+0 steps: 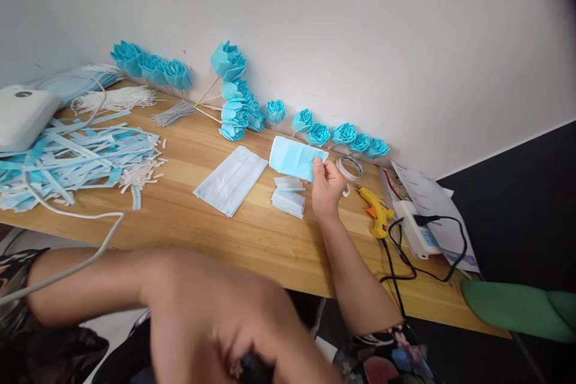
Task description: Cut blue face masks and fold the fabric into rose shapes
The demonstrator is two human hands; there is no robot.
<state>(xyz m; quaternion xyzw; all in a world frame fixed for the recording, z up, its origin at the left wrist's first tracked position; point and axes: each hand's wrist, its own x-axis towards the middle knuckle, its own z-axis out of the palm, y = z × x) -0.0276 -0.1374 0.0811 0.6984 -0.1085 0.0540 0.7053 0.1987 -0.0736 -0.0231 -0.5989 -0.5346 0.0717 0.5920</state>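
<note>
My right hand (328,192) pinches the right end of a light blue piece of mask fabric (293,158) between thumb and fingers, raised above the table. Below it lies a small pile of pale cut strips (288,197), and to its left a flat stack of pale face masks (231,181). Very close to the camera, my left hand (225,312) looms large and blurred at the bottom; its fingers cannot be made out clearly. Near the right hand, a roll of tape (350,168) and a yellow glue gun (377,211) rest on the table.
Blue fabric flowers (236,109) on sticks line the wall. Cut fabric strips (90,153) spread over the left, beside a white device (27,114) with a trailing cable. At the right are a power strip (416,231), black cords, papers (427,192) and a green object (508,306).
</note>
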